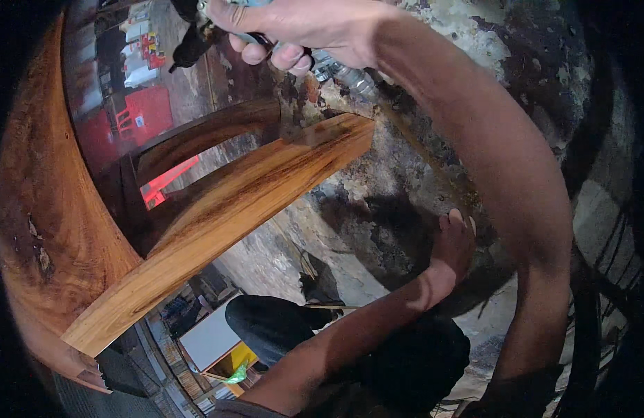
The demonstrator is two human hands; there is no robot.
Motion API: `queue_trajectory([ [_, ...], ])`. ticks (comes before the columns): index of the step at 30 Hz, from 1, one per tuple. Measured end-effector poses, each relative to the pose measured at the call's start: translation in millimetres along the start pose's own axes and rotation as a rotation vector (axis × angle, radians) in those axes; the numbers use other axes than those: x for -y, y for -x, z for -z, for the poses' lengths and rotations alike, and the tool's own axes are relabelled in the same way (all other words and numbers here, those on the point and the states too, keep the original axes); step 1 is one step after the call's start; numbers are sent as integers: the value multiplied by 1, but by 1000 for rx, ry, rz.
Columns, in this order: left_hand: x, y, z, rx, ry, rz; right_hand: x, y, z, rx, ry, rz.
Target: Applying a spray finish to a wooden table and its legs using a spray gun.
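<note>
At the top, my right hand (280,31) grips a spray gun (197,31) with a dark body and a metal fitting (353,80). A yellowish hose (416,143) runs down from the fitting toward my left hand (451,247), whose fingers are curled around it. Below the gun is a glossy wooden piece of furniture: a large grained panel (43,209) at the left, a long beam (224,209) reaching diagonally to the centre, and a darker rail (217,129) behind. My right forearm arches over the right side of the view.
The stained, mottled floor (378,209) lies beneath. Red plastic items (144,115) and pale containers (137,52) show at upper left. My dark-trousered bent leg (266,324) is at the bottom, beside a white board (207,334) and a yellow crate (242,355) with green plastic.
</note>
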State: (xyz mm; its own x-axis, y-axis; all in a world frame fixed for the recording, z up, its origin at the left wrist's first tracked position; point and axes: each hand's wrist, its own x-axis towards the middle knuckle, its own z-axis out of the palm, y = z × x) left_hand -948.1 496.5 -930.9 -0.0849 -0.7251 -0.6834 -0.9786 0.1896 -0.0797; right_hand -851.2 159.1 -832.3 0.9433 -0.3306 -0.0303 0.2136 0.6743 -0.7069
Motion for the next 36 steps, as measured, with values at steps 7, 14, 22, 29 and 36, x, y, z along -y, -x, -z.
queue_trajectory([
  [7,0,0,-12,53,77,-125,-33,-13,4,-314,605,12],
  [14,-6,0,-37,-198,300,124,-63,32,-4,-702,1125,178],
  [22,-1,-4,-14,82,86,69,-38,84,-46,-274,206,217],
  [29,2,-3,-13,-108,303,102,-59,89,-39,-454,260,45],
  [36,16,-1,-33,-196,420,-59,-98,129,-37,-1045,964,35],
])
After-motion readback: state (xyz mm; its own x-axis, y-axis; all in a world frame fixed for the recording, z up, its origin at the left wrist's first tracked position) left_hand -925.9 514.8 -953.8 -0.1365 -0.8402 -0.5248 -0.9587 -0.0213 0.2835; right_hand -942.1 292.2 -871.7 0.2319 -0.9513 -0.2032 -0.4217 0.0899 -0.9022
